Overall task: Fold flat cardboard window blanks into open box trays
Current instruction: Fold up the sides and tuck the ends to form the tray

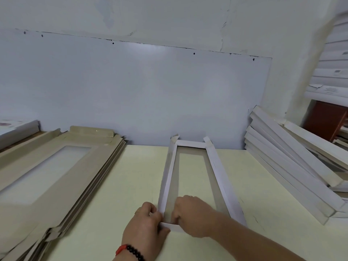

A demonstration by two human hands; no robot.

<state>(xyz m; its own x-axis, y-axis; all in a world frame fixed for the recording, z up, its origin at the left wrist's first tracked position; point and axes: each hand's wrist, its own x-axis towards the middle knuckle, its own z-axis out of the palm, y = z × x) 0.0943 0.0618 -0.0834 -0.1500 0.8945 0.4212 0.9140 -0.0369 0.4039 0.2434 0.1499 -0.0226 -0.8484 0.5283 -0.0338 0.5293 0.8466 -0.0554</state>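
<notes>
A long white cardboard window tray (218, 172) lies lengthwise on the pale yellow table (131, 176), its long side walls folded up and small flaps standing loose at the far corners. My left hand (145, 225) pinches the tray's near left corner, thumb over the near end wall. My right hand (192, 215) reaches across the near end, with curled fingers pressing inside that same corner. A stack of flat brown window blanks (62, 172) lies to the left.
Several finished white trays (293, 166) lean in a pile at the right, against the wall. A pale blue board (131, 91) stands behind the table. A white box (17, 130) sits at the far left. Shelves with white boxes (333, 72) are at the upper right.
</notes>
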